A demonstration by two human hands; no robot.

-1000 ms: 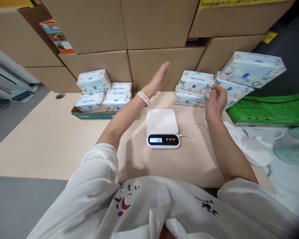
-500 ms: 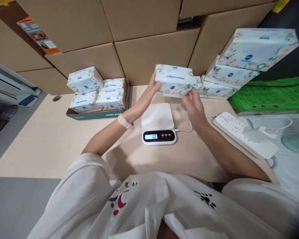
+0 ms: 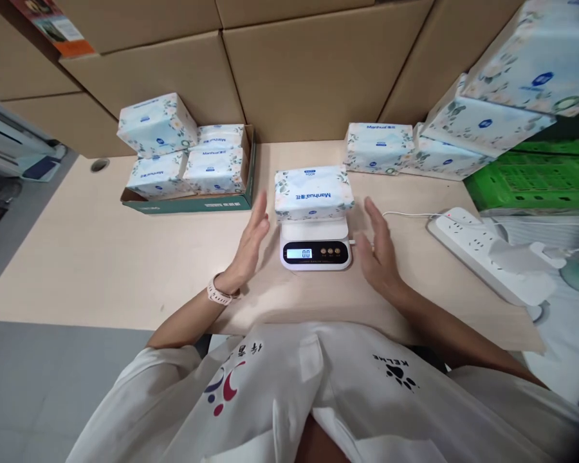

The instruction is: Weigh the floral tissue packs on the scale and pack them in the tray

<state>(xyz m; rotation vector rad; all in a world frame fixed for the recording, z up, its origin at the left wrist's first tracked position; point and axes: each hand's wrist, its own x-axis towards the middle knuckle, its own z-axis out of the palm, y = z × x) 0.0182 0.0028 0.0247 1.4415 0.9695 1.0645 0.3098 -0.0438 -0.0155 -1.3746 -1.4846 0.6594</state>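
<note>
A pack of tissues (image 3: pixel 313 193) with a floral print and the word Manhua rests on the plate of a white digital scale (image 3: pixel 315 252). The lit display reads 0.0. My left hand (image 3: pixel 249 247), with a pale watch (image 3: pixel 220 290) at the wrist, is held open to the left of the pack, not touching it. On the other side my right hand (image 3: pixel 379 251) is also open, fingers spread and slightly blurred, apart from the pack and holding nothing.
Left of the scale, a green-sided carton (image 3: pixel 188 204) holds several tissue packs. Behind on the right, more tissue packs (image 3: pixel 379 148) are stacked beside a green plastic crate (image 3: pixel 550 173). A white power strip (image 3: pixel 492 257) lies at right. Cardboard boxes (image 3: pixel 318 77) wall the back.
The tissue pack has come down from above the table onto the scale. Both hands have let go of it and moved apart to its sides. The camera view has shifted.
</note>
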